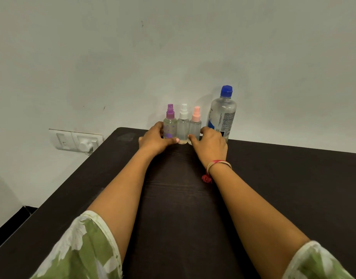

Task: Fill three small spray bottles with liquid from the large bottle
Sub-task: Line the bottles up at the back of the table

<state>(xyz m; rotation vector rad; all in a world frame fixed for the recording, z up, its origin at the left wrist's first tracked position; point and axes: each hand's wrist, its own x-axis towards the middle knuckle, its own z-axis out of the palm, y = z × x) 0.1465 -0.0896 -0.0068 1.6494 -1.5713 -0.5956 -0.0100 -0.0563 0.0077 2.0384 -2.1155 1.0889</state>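
"So, what lay nearest?"

"Green floral sleeves, then forearms over the dark bench, a red thread on the right wrist."

"And the hands?"

"The left hand curled round the purple-capped bottle, the right hand round the pink-capped bottle; the white-capped bottle stood between. All three were upright, nozzles up, near the far edge. Behind the right hand, partly hidden, the large bottle stood upright by the wall."

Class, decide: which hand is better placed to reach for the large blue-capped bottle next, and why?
Right. The right hand holds the pink-capped spray bottle, next to the large bottle. The left hand holds the purple-capped bottle, farthest away.
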